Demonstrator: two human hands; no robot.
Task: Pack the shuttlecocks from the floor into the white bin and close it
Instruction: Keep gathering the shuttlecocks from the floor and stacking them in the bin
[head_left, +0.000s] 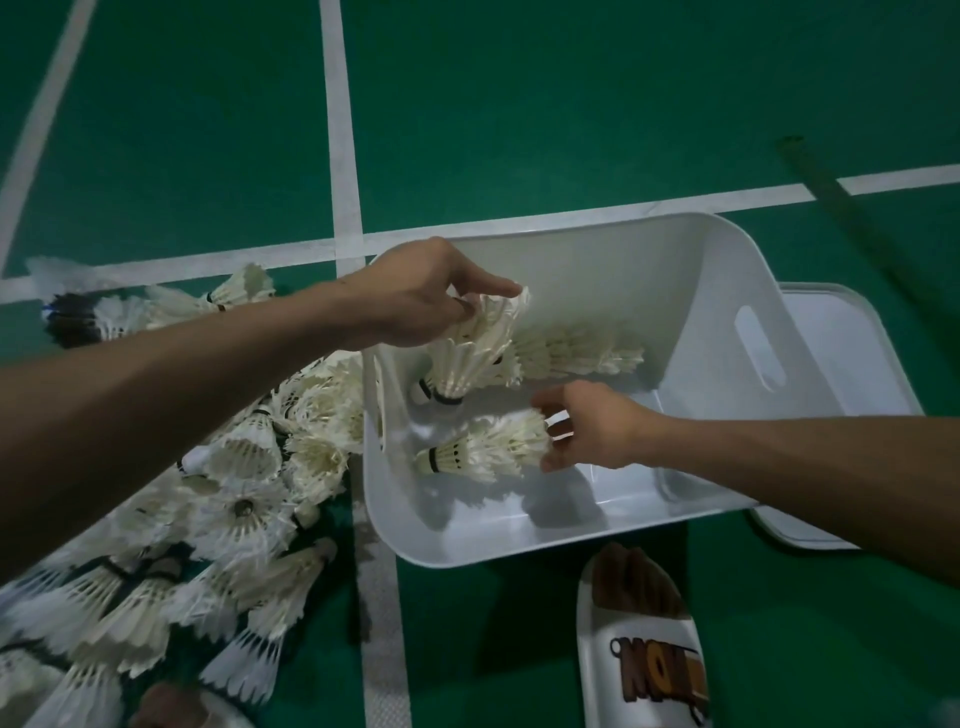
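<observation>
Green floor (519, 104): left hand (415, 306) and right hand (597, 431) each grip stacked shuttlecocks (470, 358) inside the white bin (597, 249); next, release them, then reach the left pile (244, 467).

Your bin (571, 535) sits on the floor (571, 104) ahead of you, with a few shuttlecocks (576, 348) inside it. The loose pile (249, 493) lies just left of it, the lid (857, 364) is on its right, and your slipper (644, 649) is in front.
</observation>
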